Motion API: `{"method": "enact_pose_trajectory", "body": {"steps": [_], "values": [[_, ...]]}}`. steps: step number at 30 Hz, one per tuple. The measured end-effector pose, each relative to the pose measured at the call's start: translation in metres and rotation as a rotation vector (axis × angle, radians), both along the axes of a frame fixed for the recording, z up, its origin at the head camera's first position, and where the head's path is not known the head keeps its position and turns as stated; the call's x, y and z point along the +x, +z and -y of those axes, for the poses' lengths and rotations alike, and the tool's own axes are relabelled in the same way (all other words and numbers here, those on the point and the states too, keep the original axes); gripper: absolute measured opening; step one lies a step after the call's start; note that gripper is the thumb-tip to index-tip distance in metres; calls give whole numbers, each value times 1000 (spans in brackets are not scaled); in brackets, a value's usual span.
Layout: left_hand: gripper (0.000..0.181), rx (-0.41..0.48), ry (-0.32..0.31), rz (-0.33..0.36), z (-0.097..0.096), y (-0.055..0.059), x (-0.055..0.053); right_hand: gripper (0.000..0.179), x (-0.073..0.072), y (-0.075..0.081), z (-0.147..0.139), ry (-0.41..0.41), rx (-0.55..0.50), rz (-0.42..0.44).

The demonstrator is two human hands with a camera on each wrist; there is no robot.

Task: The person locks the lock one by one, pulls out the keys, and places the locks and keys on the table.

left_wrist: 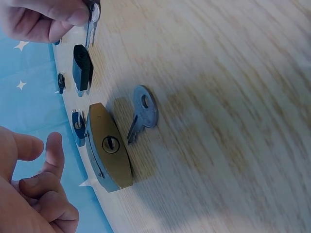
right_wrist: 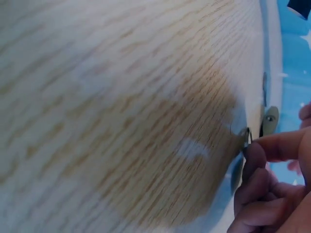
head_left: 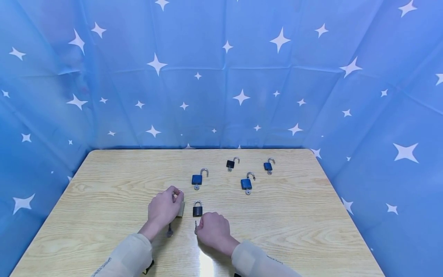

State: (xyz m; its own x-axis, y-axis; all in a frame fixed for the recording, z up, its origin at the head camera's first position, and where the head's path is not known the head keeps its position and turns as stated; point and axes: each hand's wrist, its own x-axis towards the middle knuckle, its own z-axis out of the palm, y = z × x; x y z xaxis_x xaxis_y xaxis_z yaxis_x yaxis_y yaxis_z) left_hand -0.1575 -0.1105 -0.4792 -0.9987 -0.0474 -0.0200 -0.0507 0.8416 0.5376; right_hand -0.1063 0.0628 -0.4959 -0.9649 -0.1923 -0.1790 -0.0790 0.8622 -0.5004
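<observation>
Grip of the right hand (head_left: 214, 231) is a pinch on a key (head_left: 195, 231), just to the near side of the black padlock (head_left: 197, 211). Left of that padlock stands a brass padlock (left_wrist: 104, 124) with a second key (left_wrist: 151, 116) beside it on the tabletop (head_left: 294, 231); the left hand (head_left: 162, 209) is over it, thumb and forefinger apart. Beyond the black padlock lie four unlocked padlocks (head_left: 246, 184). A small key held low could slip or twist if the pinch loosens, and the unsteadied black padlock might slide if the key meets it crooked.

Head camera looks forward and down over the table (head_left: 294, 227), shared by nearer, sideways-tilted wrist views.
</observation>
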Motion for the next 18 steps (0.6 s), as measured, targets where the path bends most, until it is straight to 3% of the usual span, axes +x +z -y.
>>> {"method": "enact_pose_trajectory", "body": {"steps": [18], "values": [[23,24,-17,19,-2,2,-1,27,0,-3,-2,13,37,-30]]}}
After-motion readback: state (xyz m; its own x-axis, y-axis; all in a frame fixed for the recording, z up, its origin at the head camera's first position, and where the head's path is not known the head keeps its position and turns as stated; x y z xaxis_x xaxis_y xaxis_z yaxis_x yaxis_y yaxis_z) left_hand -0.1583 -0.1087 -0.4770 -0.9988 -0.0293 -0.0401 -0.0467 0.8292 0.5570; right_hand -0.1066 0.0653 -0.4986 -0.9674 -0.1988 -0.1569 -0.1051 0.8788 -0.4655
